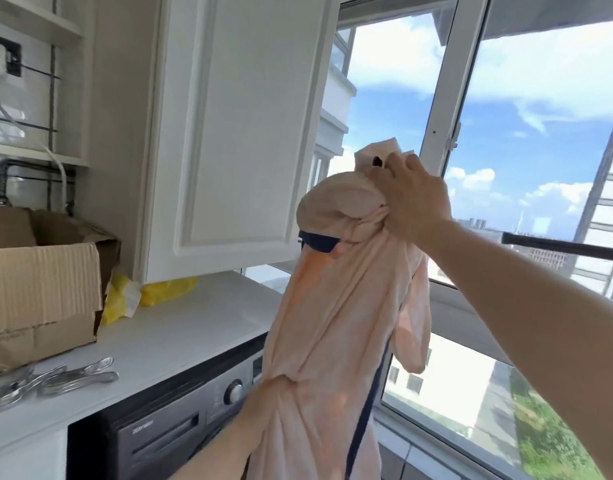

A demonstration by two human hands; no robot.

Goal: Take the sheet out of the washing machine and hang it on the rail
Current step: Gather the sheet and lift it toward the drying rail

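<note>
Above counter's (180, 327) right end, before window (526, 140): sheet (332, 306) hung bunched between both hands, clear of washing machine (180, 417). Right hand (414, 199) gripped twisted top of sheet, fingers curled round fabric. Left hand (260, 407) clutched gathered lower folds. Sheet: soft pale-pink cloth, creased, dark navy trim. Dark rail (561, 244) just right of right wrist. Corrugated cardboard box (38, 292) and shiny metal clips (55, 375) sat at counter's left end.

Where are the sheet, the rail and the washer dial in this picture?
sheet (336, 306): head view, on the hanging pink cloth between the two hands.
rail (568, 244): head view, on the dark bar at the right, before the window.
washer dial (234, 392): head view, on the round knob's face.
</note>
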